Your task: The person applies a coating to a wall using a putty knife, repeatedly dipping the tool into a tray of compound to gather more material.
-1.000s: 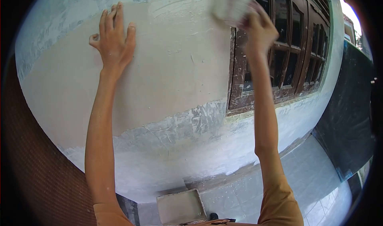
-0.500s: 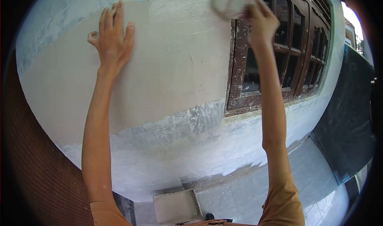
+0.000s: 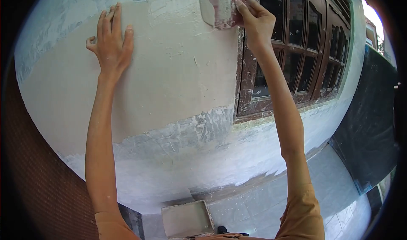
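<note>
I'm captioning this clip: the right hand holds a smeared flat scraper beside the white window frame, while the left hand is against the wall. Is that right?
Not quite: the window frame is dark brown, not white, as the head view shows. The right hand does hold a smeared flat scraper beside it, and the left hand is against the wall.

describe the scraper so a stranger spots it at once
Find the brown window in the wall. By its left edge, near the view's top, the right hand holds the scraper. Unlike the wall and window, it is a flat, dark red plate with pale smears.
</note>
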A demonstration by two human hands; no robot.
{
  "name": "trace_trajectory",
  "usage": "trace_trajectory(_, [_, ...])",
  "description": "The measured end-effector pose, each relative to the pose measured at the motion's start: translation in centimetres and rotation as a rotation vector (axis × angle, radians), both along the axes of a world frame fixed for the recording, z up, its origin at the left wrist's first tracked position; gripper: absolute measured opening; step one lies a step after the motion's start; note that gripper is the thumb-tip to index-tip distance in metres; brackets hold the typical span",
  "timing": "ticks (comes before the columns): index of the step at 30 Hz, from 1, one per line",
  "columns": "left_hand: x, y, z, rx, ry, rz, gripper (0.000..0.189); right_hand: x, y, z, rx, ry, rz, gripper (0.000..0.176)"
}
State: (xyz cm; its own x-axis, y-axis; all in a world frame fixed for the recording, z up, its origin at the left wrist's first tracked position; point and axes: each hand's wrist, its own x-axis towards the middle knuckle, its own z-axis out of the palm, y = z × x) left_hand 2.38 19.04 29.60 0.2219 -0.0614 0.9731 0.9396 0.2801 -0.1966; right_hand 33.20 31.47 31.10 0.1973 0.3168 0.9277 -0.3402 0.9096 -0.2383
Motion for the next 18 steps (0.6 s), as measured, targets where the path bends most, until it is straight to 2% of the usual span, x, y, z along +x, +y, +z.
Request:
trace_trajectory(1, [-0.1,-0.2,0.1,-0.009,-0.007,0.013,0.061,0.8,1.0,-0.2,-0.028,0.03,-0.019,0.036])
trace_trajectory(2, [-0.1,-0.2,0.2,-0.007,-0.003,0.02,0.061,2.4,2.2,-0.3,-0.021,0.071,-0.212,0.033])
trace_trajectory(6, [-0.1,0.0,0.0,0.012,-0.021,-0.014,0.061,6.1,1.0,-1.0,0.005,0.323,-0.077,0.026])
trace_trajectory(10, [0.1,0.1,0.1,0.021,0.012,-0.017,0.061,0.6,-2.0,-2.9,0.018,0.037,0.029,0.026])
trace_trajectory(13, [0.2,-0.5,0.1,-0.016,-0.012,0.031,0.062,0.5,0.6,-3.9,-0.052,0.066,-0.071,0.026])
trace_trajectory(14, [0.2,-0.6,0.1,-0.014,-0.012,0.047,0.062,2.1,0.8,-3.7,-0.108,0.151,-0.144,0.026])
trace_trajectory(16, [0.5,-0.7,0.1,-0.02,-0.025,0.046,0.062,5.0,0.6,-3.6,-0.134,0.288,-0.112,0.028])
trace_trajectory(18, [0.8,-0.9,0.1,-0.021,-0.035,0.033,0.062,5.4,-0.3,-2.8,-0.039,0.387,-0.063,0.029])
